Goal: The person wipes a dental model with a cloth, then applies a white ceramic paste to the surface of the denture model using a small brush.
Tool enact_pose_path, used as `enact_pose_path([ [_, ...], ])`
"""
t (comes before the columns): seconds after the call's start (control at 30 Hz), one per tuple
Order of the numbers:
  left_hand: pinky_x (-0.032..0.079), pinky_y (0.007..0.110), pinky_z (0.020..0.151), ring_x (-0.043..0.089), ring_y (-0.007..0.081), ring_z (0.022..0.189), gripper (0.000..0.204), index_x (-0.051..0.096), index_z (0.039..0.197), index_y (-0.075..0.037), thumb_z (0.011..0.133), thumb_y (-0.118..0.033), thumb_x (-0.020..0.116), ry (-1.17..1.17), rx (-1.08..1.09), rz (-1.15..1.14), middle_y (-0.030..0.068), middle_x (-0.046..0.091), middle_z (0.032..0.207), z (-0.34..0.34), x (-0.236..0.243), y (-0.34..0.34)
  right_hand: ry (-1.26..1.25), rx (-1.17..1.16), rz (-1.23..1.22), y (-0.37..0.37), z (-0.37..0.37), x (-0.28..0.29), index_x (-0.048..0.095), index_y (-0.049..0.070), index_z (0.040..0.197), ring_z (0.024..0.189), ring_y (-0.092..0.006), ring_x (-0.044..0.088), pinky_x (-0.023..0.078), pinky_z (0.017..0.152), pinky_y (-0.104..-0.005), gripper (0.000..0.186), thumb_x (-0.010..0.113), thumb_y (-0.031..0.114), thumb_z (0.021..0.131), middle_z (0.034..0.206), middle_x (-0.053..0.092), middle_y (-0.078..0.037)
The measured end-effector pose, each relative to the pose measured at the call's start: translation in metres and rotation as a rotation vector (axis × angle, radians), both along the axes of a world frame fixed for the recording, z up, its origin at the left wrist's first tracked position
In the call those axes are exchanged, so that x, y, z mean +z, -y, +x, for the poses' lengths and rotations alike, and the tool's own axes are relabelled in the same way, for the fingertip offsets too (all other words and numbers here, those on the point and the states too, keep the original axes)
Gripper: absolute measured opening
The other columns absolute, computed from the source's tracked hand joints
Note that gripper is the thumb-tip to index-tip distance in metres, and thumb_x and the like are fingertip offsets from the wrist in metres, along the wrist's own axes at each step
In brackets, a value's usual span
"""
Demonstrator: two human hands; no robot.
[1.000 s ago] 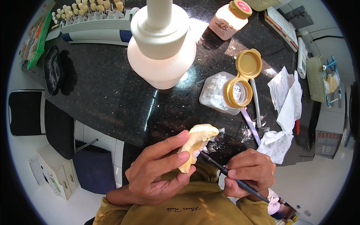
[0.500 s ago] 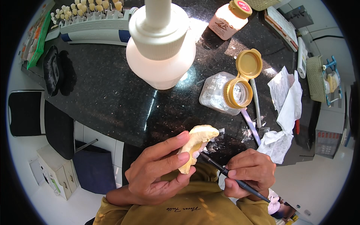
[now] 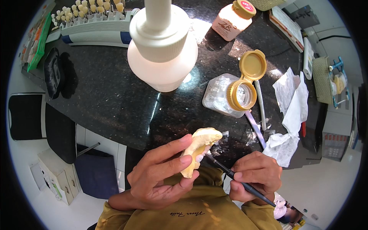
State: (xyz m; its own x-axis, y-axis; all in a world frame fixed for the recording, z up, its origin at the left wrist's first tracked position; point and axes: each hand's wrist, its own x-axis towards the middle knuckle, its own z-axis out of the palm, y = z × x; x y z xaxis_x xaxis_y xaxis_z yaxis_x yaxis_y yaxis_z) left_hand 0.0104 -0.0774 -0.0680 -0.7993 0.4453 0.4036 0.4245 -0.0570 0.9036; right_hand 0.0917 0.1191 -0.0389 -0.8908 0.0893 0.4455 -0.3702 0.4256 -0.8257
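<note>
dental cast (image 3: 196,138) in hand, containers beyond.
green basket (image 3: 41,50) holds orange and pale items; left hand (image 3: 159,174), half curled, grips the cast near the edge of the black counter (image 3: 107,96); clear jar (image 3: 219,92), gold lid (image 3: 253,65) flipped open, contains whitish material; right hand (image 3: 257,174), nearly closed, pinches a black tool (image 3: 251,188), tip beside the cast's teeth (image 3: 201,156).

An open, gold-capped clear jar (image 3: 220,95) is on the black table (image 3: 109,101). Nearer the body than the jar, the left hand (image 3: 163,174) has a yellowish dental cast (image 3: 201,137) with white teeth (image 3: 199,156) in its grip; the right hand (image 3: 257,175) holds a black pen-shaped instrument (image 3: 226,171), tip just beside the teeth. Left of the jar stands a long-necked white bottle (image 3: 161,63); right of it, crumpled tissues (image 3: 290,124).
</note>
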Motion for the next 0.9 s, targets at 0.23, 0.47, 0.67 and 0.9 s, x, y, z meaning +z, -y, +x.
enact_pose_path([
  [0.23, 0.06, 0.031, 0.078, 0.068, 0.0309, 0.098, 0.045, 0.059, 0.11, 0.003, 0.07, 0.004, 0.08, -0.016, 0.008, 0.008, 0.0297, 0.06, 0.117, 0.0003, -0.0021, -0.0005, 0.002, -0.013, 0.008, -0.0003, 0.0014, 0.0001, 0.065, -0.004, 0.085, 0.057, -0.0209, 0.064, 0.052, 0.047, -0.026, 0.024, 0.077, -0.004, 0.063, 0.07, 0.065, -0.013],
  [0.47, 0.057, 0.035, 0.085, 0.064, 0.0345, 0.106, 0.047, 0.056, 0.113, 0.004, 0.071, 0.004, 0.078, 0.019, -0.039, 0.017, 0.0315, 0.056, 0.12, 0.0006, -0.0025, 0.0019, -0.002, -0.026, -0.006, -0.0004, 0.0021, 0.0011, 0.065, -0.003, 0.086, 0.058, -0.0213, 0.064, 0.053, 0.048, -0.0261, 0.025, 0.077, -0.004, 0.064, 0.071, 0.065, -0.013],
  [0.67, 0.053, 0.038, 0.092, 0.06, 0.0348, 0.112, 0.051, 0.053, 0.116, 0.005, 0.073, 0.0, 0.078, 0.061, -0.062, 0.037, 0.032, 0.053, 0.122, 0.0013, -0.0041, 0.0045, 0.002, 0.001, -0.01, -0.0012, 0.0041, 0.0, 0.065, -0.003, 0.086, 0.059, -0.0218, 0.065, 0.053, 0.049, -0.0268, 0.025, 0.078, -0.003, 0.065, 0.072, 0.066, -0.014],
  [0.9, 0.057, 0.037, 0.086, 0.065, 0.0341, 0.105, 0.048, 0.056, 0.112, 0.006, 0.072, -0.002, 0.081, 0.103, -0.003, 0.084, 0.031, 0.058, 0.116, 0.0011, -0.0031, -0.0001, -0.037, 0.025, -0.025, -0.0017, 0.0031, -0.0018, 0.066, -0.003, 0.087, 0.059, -0.0221, 0.065, 0.054, 0.05, -0.0267, 0.025, 0.078, -0.002, 0.065, 0.073, 0.066, -0.015],
])
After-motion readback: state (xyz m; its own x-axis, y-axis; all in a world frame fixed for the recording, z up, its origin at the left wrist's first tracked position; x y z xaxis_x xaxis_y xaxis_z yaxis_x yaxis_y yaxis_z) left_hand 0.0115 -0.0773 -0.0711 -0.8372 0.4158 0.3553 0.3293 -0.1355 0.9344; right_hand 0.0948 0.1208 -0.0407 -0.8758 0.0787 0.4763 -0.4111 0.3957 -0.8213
